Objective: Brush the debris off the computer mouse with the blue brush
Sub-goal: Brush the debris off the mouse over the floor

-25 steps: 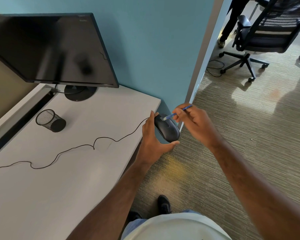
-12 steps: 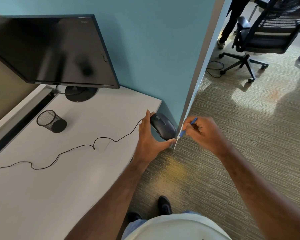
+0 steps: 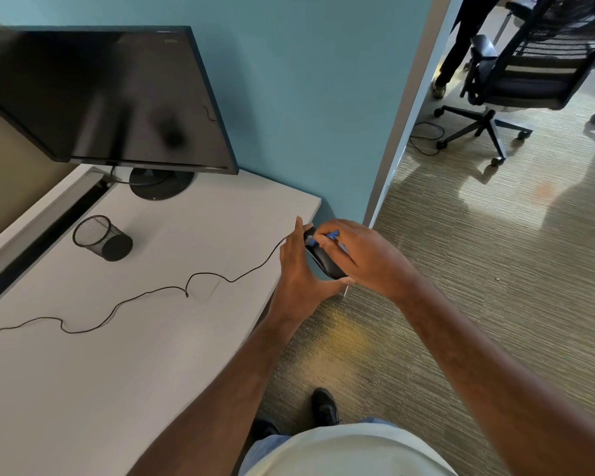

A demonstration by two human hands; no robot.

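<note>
Black plastic shows between the two hands: the wired computer mouse [image 3: 323, 264] is held up in the air just past the corner of the white tabletop [image 3: 124, 338], its thin black cord [image 3: 145, 293] trailing back across the surface. The left hand [image 3: 298, 269] is closed around the mouse's near side, thumb underneath, fingers up along its front end. What has changed is the right hand [image 3: 361, 255]: half a second ago it hung off to the right of the mouse with the brush clear of it, and now it has swung back over the top. It is pinched shut on the small blue-handled brush [image 3: 331, 235], whose blue part peeks out between the fingers, with something pale, likely the bristles, at the mouse's front end. Actual contact is mostly hidden by the knuckles. To my eye this looks like another sweeping stroke beginning near the buttons, so the brushing is underway, not finished. The black mesh cup [image 3: 102, 238] and dark monitor [image 3: 100, 94] sit untouched, well away.
</note>
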